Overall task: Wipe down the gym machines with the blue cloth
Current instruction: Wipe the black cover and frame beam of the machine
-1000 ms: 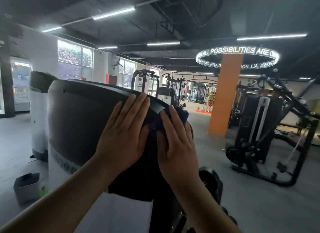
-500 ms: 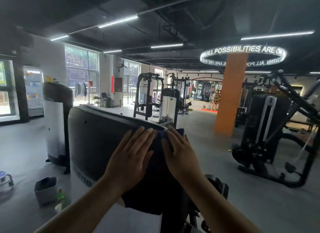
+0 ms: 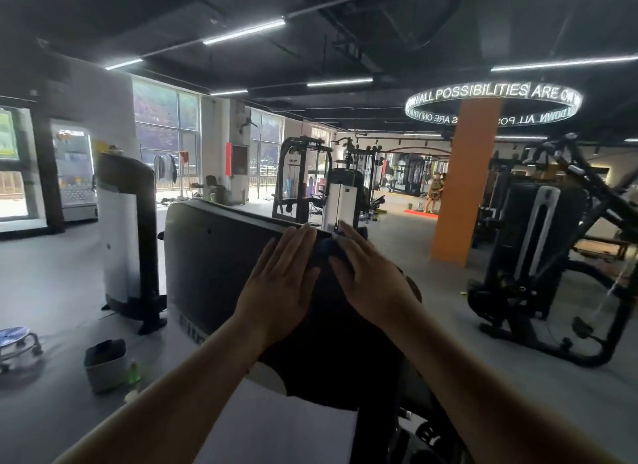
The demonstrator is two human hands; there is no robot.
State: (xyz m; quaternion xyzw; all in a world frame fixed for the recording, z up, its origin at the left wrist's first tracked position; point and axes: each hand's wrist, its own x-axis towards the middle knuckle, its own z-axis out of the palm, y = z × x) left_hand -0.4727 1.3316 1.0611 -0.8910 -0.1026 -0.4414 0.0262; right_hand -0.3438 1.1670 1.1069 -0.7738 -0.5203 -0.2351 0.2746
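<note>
A dark blue cloth is draped over the top right corner of the gym machine's black and white shroud and hangs dark down its near side. My left hand lies flat on the shroud with straight fingers, just left of the cloth's bunched top. My right hand presses flat on the cloth, fingertips reaching the shroud's top edge. Most of the cloth below the hands is in shadow.
A grey bin and a green spray bottle stand on the floor at lower left. A second black and white shroud stands behind. A black weight machine and an orange pillar are at the right.
The view has pulled back and risen, so the shroud looks smaller and farther. Both hands stay flat on its top corner and have slid slightly toward the upper edge.
</note>
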